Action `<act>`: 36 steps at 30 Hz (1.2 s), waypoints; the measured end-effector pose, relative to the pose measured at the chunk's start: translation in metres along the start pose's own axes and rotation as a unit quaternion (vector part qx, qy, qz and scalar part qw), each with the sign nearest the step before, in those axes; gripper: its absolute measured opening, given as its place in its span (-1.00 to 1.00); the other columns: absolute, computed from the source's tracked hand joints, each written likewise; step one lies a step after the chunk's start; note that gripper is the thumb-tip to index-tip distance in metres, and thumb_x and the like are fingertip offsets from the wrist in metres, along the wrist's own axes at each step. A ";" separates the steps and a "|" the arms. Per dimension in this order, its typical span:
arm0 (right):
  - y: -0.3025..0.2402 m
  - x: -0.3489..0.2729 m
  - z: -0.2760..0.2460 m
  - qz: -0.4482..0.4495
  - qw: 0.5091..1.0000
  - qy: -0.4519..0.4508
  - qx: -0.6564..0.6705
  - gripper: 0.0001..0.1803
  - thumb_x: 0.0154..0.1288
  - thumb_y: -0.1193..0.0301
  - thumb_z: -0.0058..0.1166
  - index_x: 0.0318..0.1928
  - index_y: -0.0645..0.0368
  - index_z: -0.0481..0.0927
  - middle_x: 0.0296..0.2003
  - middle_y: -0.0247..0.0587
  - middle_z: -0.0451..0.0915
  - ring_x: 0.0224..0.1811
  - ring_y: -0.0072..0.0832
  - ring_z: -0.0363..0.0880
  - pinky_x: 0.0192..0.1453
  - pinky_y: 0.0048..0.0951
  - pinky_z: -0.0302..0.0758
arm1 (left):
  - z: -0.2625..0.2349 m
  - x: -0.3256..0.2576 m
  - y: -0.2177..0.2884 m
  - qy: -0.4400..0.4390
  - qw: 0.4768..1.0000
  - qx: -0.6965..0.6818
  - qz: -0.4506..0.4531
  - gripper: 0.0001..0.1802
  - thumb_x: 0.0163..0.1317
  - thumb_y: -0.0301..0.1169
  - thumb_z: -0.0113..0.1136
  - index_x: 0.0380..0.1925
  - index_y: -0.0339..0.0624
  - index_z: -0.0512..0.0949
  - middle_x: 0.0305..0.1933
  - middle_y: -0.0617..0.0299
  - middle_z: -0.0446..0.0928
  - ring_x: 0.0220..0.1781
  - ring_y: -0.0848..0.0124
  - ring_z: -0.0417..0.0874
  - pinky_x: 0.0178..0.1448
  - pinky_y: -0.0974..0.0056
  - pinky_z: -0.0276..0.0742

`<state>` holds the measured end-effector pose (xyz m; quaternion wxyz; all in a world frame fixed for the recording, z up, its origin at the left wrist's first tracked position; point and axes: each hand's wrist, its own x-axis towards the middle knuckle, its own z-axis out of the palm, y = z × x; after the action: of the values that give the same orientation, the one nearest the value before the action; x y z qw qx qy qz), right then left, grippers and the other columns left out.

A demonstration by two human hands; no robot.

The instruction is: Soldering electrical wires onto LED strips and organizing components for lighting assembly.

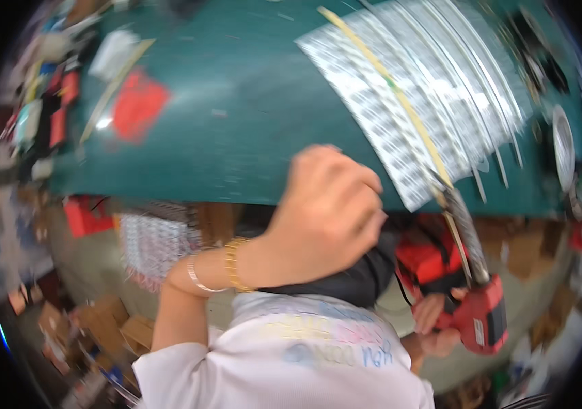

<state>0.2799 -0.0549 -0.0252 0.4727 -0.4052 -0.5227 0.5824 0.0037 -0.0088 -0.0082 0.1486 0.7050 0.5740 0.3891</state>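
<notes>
up top, the left hand (328,218) is a blurred fist at the edge of the green table (236,136), hiding whatever it holds. the right hand (437,320), partly hidden, grips a red tool (481,317) below sheets of labels (413,88).

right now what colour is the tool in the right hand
Red, with a dark panel; the tool shows in the head view.

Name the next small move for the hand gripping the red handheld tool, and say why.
Probably draw the red handheld tool along the long yellow ruler: the right hand grips it, its tip sits at the ruler's near end on the sheets of small printed labels, while the left hand hovers fisted.
</notes>
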 end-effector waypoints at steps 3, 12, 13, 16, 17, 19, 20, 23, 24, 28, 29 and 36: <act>0.010 0.016 0.003 -0.049 0.998 0.043 0.005 -0.15 0.26 -0.18 0.04 0.23 0.31 0.23 -0.73 -0.43 0.32 -0.72 -0.57 0.28 -0.56 -0.50 0.28 | -0.027 0.004 -0.002 0.024 0.999 -0.039 0.019 -0.70 -0.16 -0.46 0.47 -0.39 -0.16 0.57 -0.18 0.16 0.56 -0.09 0.15 0.55 0.17 -0.03 0.42; 0.014 0.043 0.023 -0.094 0.995 0.031 0.003 -0.20 0.33 -0.11 0.00 0.25 0.35 0.21 -0.72 -0.41 0.30 -0.73 -0.58 0.25 -0.56 -0.51 0.27 | -0.239 0.005 -0.195 0.150 0.832 0.525 -0.099 -0.80 0.13 -0.36 0.29 -0.27 -0.18 0.61 -0.28 0.17 0.60 -0.15 0.18 0.57 -0.05 0.13 0.42; 0.013 0.046 0.025 -0.093 0.995 0.030 0.000 -0.20 0.34 -0.10 0.00 0.25 0.36 0.20 -0.72 -0.40 0.30 -0.73 -0.58 0.25 -0.56 -0.51 0.27 | -0.252 0.004 -0.216 0.147 0.823 0.538 -0.105 -0.80 0.13 -0.35 0.29 -0.26 -0.17 0.61 -0.28 0.19 0.60 -0.15 0.19 0.56 -0.05 0.14 0.41; 0.012 0.050 0.028 -0.095 0.995 0.035 -0.006 -0.22 0.36 -0.07 -0.02 0.25 0.37 0.19 -0.72 -0.40 0.29 -0.73 -0.58 0.24 -0.56 -0.52 0.27 | -0.267 0.017 -0.252 0.131 0.815 0.556 -0.098 -0.81 0.14 -0.32 0.28 -0.29 -0.16 0.64 -0.30 0.19 0.60 -0.14 0.20 0.55 -0.05 0.12 0.40; 0.011 0.051 0.029 -0.097 0.995 0.036 -0.009 -0.22 0.37 -0.06 -0.02 0.26 0.38 0.19 -0.72 -0.39 0.29 -0.73 -0.58 0.23 -0.56 -0.52 0.27 | -0.270 0.022 -0.260 0.109 0.811 0.561 -0.122 -0.82 0.14 -0.31 0.28 -0.32 -0.17 0.65 -0.31 0.19 0.60 -0.14 0.20 0.55 -0.05 0.12 0.39; 0.009 0.053 0.030 -0.094 0.994 0.045 -0.020 -0.23 0.38 -0.05 -0.03 0.26 0.38 0.19 -0.72 -0.39 0.28 -0.73 -0.59 0.23 -0.56 -0.52 0.27 | -0.268 0.035 -0.264 0.061 0.806 0.564 -0.168 -0.82 0.14 -0.30 0.27 -0.37 -0.17 0.67 -0.32 0.19 0.61 -0.14 0.20 0.55 -0.05 0.10 0.37; 0.008 0.054 0.033 -0.091 0.995 0.046 -0.023 -0.24 0.39 -0.04 -0.03 0.26 0.39 0.18 -0.71 -0.39 0.28 -0.73 -0.59 0.22 -0.56 -0.52 0.27 | -0.268 0.039 -0.264 0.049 0.808 0.561 -0.175 -0.82 0.14 -0.29 0.25 -0.44 -0.17 0.68 -0.35 0.17 0.63 -0.15 0.20 0.55 -0.04 0.08 0.36; 0.007 0.056 0.035 -0.089 0.994 0.050 -0.035 -0.25 0.41 -0.02 -0.05 0.27 0.40 0.17 -0.71 -0.38 0.27 -0.73 -0.59 0.21 -0.56 -0.53 0.27 | -0.266 0.049 -0.256 -0.006 0.804 0.553 -0.218 -0.83 0.13 -0.31 0.25 -0.44 -0.17 0.69 -0.35 0.16 0.64 -0.15 0.19 0.55 -0.03 0.09 0.36; 0.007 0.057 0.037 -0.087 0.994 0.047 -0.039 -0.26 0.42 -0.01 -0.05 0.27 0.41 0.17 -0.71 -0.38 0.27 -0.73 -0.59 0.21 -0.56 -0.53 0.27 | -0.268 0.048 -0.257 -0.014 0.806 0.547 -0.224 -0.84 0.13 -0.32 0.25 -0.43 -0.18 0.67 -0.35 0.12 0.64 -0.14 0.16 0.56 -0.04 0.07 0.38; 0.011 0.062 0.044 -0.111 0.994 0.018 -0.012 -0.32 0.48 0.10 -0.12 0.29 0.47 0.12 -0.70 -0.36 0.24 -0.73 -0.61 0.18 -0.56 -0.54 0.26 | -0.271 0.048 -0.264 -0.009 0.816 0.532 -0.225 -0.83 0.13 -0.33 0.24 -0.41 -0.20 0.62 -0.34 0.06 0.63 -0.14 0.10 0.57 -0.08 0.02 0.42; 0.010 0.063 0.045 -0.104 0.994 0.015 -0.014 -0.31 0.48 0.09 -0.11 0.29 0.47 0.12 -0.70 -0.35 0.24 -0.73 -0.61 0.18 -0.56 -0.54 0.26 | -0.269 0.048 -0.264 -0.012 0.811 0.535 -0.237 -0.83 0.14 -0.33 0.24 -0.41 -0.20 0.61 -0.34 0.06 0.63 -0.14 0.10 0.57 -0.08 0.02 0.42; 0.010 0.067 0.046 -0.102 0.995 0.013 -0.009 -0.30 0.47 0.08 -0.11 0.29 0.47 0.12 -0.71 -0.36 0.24 -0.73 -0.60 0.18 -0.56 -0.54 0.25 | -0.266 0.051 -0.259 -0.005 0.789 0.559 -0.256 -0.85 0.17 -0.34 0.20 -0.40 -0.20 0.59 -0.36 0.03 0.62 -0.15 0.10 0.58 -0.10 0.00 0.40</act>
<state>0.2196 -0.0003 -0.0278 0.5330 -0.3614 -0.5604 0.5208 -0.3652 0.0523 0.0146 -0.1744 0.4945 0.8497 -0.0551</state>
